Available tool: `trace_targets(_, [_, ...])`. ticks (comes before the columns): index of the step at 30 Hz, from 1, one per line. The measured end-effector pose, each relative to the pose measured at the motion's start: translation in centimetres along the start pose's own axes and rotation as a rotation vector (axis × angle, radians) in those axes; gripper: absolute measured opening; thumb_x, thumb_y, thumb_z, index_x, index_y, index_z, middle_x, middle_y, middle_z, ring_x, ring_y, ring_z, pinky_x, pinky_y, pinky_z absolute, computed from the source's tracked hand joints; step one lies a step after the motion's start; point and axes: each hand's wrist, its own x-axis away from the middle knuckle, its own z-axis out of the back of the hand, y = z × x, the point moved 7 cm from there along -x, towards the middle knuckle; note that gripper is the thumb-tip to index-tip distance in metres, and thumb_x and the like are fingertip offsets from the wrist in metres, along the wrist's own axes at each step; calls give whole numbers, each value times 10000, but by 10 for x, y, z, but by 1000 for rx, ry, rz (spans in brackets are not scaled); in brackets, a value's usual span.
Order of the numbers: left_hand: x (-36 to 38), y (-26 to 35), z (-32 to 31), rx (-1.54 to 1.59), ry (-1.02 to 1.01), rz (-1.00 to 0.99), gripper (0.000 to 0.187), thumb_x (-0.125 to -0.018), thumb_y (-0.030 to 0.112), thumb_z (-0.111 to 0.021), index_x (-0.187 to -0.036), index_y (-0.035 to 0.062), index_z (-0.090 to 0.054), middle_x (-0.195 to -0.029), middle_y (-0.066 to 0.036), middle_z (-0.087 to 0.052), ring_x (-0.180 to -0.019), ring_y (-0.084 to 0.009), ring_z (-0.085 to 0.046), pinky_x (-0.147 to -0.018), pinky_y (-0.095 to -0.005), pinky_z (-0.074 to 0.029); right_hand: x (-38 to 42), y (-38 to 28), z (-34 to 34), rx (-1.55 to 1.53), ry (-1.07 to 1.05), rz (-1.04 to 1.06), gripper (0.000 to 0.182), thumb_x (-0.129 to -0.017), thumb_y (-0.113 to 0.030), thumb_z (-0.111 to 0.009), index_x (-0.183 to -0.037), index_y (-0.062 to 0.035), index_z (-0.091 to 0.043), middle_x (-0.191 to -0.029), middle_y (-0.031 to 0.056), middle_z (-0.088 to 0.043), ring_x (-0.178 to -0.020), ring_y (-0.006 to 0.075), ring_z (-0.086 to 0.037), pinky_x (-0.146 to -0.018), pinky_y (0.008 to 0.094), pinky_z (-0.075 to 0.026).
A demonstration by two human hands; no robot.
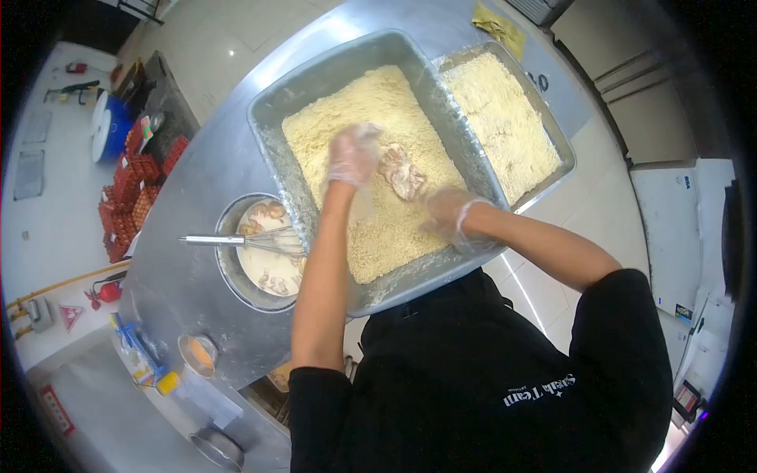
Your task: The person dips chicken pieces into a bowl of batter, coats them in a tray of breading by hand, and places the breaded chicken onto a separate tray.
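Observation:
A deep grey tub (386,47) holds a thick bed of pale yellow crumbs (347,110). On the crumbs lies a battered piece of meat (402,171), between my two gloved hands. My left hand (354,155) is just left of the piece, above the crumbs, its fingers smeared by motion. To the lower right of the piece, my right hand (451,215) is low at the crumbs, and its fingers are blurred too. Clear plastic gloves cover both hands.
Left of the tub, a metal bowl (230,272) holds white batter with pieces and a whisk (229,240). A crumb-filled tray (564,150) and a yellow cloth (501,30) lie to the right. A small bowl (197,355) sits on the steel table (181,236).

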Motion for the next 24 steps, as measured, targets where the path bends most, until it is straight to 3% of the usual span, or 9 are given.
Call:
trace_targets(4, [49,57,104,196,220,-331,229,-894,33,-644,-1115,24,-703,-1117,-129,-699,-1008,-227,-669,-863,-332,-571,-38,-41,-21,-365,-204,-145,745,-959,-624,-471,-1291,34,-581,-1220,221,-643,-1140,339,-629,-979,415,-486])
trace_targets(8, [127,44,176,397,496,-227,291,-857,-27,-675,-1146,-51,-663,-1113,-148,-693,-1018,-223,-668,-918,-307,-541,-39,-105,-34,-1126,-219,-323,712,-943,-628,-503,-1354,-51,-572,-1271,155,-643,-1153,286,-629,-987,387,-493])
trace_targets(10, [162,25,191,543,566,-237,324,-827,-66,-682,-1151,-53,-659,-1092,-141,-694,-1005,-217,-665,-907,-300,-542,-65,-99,-45,-1082,5,28,651,-932,-578,-561,-1345,-76,-581,-1266,139,-647,-1150,278,-632,-984,399,-503])
trace_targets(11, [178,11,197,486,612,-181,320,-833,-53,-668,-1153,-51,-663,-1108,-139,-693,-1015,-218,-665,-920,-309,-537,-83,-77,-62,-729,203,363,616,-925,-543,-594,-1335,-82,-587,-1260,131,-650,-1149,272,-633,-978,408,-510])
trace_targets(13, [210,-25,205,369,696,-56,314,-846,-27,-639,-1158,-46,-671,-1140,-135,-691,-1035,-220,-665,-945,-326,-526,-59,-55,-32,-325,410,608,535,-909,-427,-660,-1301,-67,-598,-1232,131,-659,-1134,263,-641,-957,416,-527])
trace_targets(17, [253,-118,189,410,814,81,239,-846,-26,-644,-1082,-35,-683,-1085,-105,-696,-978,-201,-658,-902,-314,-520,-82,9,24,-990,17,-52,428,-991,-130,-436,-1413,-72,-480,-1274,187,-592,-1153,308,-575,-1044,419,-434])
trace_targets(21, [254,-109,179,-93,904,20,203,-826,-11,-668,-1028,-15,-690,-1007,-122,-690,-922,-243,-653,-855,-352,-514,-38,-20,53,437,238,163,462,-1048,-296,-375,-1452,-86,-450,-1347,187,-565,-1252,334,-526,-1083,424,-430])
trace_targets(23, [248,-100,179,-259,922,-59,202,-817,-6,-674,-1018,-7,-692,-982,-136,-684,-916,-270,-650,-847,-377,-509,-11,-56,52,335,300,397,492,-1044,-311,-387,-1468,-64,-428,-1425,201,-515,-1360,320,-457,-1144,410,-390])
trace_targets(24, [248,-99,177,-267,921,-85,200,-813,-2,-676,-1013,-5,-693,-973,-143,-680,-917,-283,-648,-847,-388,-506,-25,-38,36,345,101,286,540,-1044,-353,-368,-1486,-44,-393,-1490,192,-453,-1442,303,-357,-1200,399,-324])
